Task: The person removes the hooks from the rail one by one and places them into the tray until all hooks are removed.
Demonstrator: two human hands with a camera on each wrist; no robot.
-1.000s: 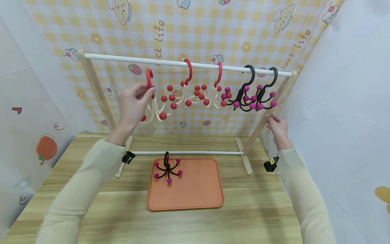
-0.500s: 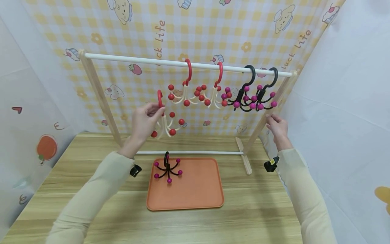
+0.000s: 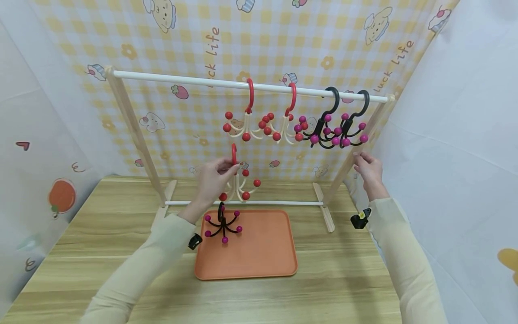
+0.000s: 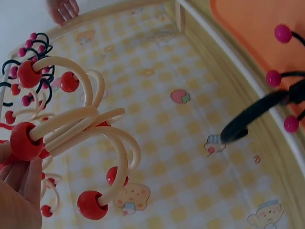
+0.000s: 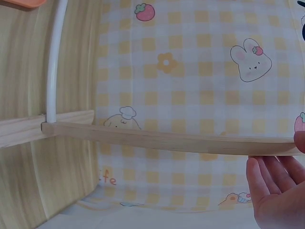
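Pinched by the left hand (image 3: pixel 213 180), a red hanger (image 3: pixel 237 185) is held below the rail (image 3: pixel 182 79); the post (image 5: pixel 167 140) is gripped by the right hand (image 3: pixel 369 169); the lower black hanger (image 3: pixel 224 222), at seven o'clock, should be avoided.

Site appears to be a staged booth: wood-grain table (image 3: pixel 332 288), yellow-checked cartoon backdrop (image 3: pixel 275 49) behind, pale sheets (image 3: pixel 457 148) at both sides.

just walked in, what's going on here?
A person's left hand holds a red-hooked hanger near the base of its hook, below the white top rail. The right hand holds the wooden right post. Two other red-hooked hangers and two black hangers hang from the rail; a third black hanger sits on the orange tray.
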